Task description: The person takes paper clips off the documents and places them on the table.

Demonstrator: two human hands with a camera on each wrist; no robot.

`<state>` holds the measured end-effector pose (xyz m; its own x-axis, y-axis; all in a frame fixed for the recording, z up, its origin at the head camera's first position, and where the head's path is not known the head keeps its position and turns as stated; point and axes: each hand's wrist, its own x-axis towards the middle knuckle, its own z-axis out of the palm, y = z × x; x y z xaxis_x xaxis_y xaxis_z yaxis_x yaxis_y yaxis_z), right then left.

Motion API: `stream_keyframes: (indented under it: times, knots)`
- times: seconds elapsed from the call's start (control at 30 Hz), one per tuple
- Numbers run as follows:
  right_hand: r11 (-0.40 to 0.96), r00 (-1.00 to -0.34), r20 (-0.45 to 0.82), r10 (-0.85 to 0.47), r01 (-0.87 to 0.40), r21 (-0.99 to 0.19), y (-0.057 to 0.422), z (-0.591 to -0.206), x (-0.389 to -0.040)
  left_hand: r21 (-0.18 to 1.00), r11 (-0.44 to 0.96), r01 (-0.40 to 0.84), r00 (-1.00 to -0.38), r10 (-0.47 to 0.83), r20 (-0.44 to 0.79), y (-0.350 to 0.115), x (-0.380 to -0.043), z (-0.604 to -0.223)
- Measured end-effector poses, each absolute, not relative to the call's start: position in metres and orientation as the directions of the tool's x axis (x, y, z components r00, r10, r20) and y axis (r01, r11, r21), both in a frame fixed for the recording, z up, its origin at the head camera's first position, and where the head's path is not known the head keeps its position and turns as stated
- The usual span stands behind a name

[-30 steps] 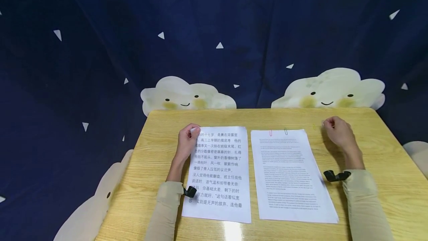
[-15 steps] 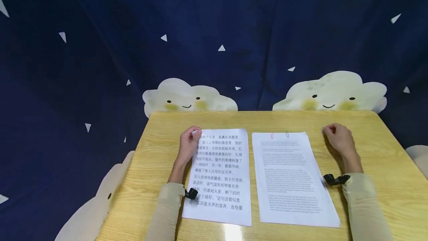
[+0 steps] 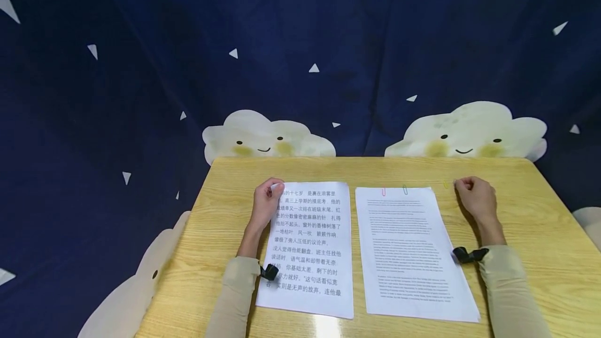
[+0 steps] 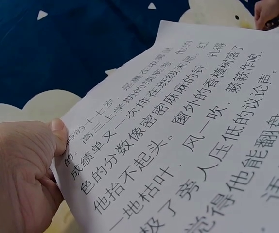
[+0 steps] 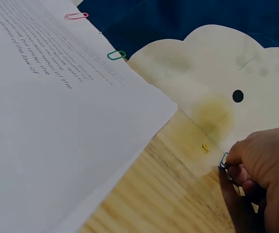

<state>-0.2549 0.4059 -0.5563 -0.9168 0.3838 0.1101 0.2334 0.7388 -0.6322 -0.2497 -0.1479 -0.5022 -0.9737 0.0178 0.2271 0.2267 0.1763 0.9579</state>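
Note:
My left hand [image 3: 265,202] grips the upper left corner of a paper stack [image 3: 310,249] printed in large Chinese characters. In the left wrist view the thumb lies over that corner and the sheets bend upward. My right hand [image 3: 478,200] is at the far right of the table, pinching a small blue paper clip [image 5: 223,160] between thumb and forefinger. Just left of those fingertips lies a yellow paper clip [image 5: 205,147] on the wood. My right hand's lower fingers are curled and partly in shadow.
Between the hands lies a second paper stack [image 3: 415,254] in small English print. A pink paper clip [image 3: 383,192] and a green paper clip [image 3: 405,190] sit on its top edge. The wooden table [image 3: 540,233] ends at a dark blue curtain [image 3: 281,25] with cloud shapes.
The head view has tilted slightly, so everything sits a little lower. My right hand has shifted slightly left and nearer, still pinching the clip. My left hand keeps its hold on the paper corner.

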Motion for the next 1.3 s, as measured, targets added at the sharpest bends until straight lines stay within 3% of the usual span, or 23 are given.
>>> stream_keyframes:
  times: [0.37, 1.3]
  knots:
    - [0.707, -0.894, 0.104, 0.435, 0.268, -0.654, 0.404, -0.56, -0.256, 0.964, 0.22, 0.15, -0.988, -0.005, 0.155, -0.15, -0.269, -0.535]
    - [0.66, -0.864, 0.145, 0.483, 0.25, -0.708, 0.405, -0.561, -0.257, 0.979, 0.181, 0.088, -0.993, -0.065, 0.101, -0.144, -0.269, -0.551]
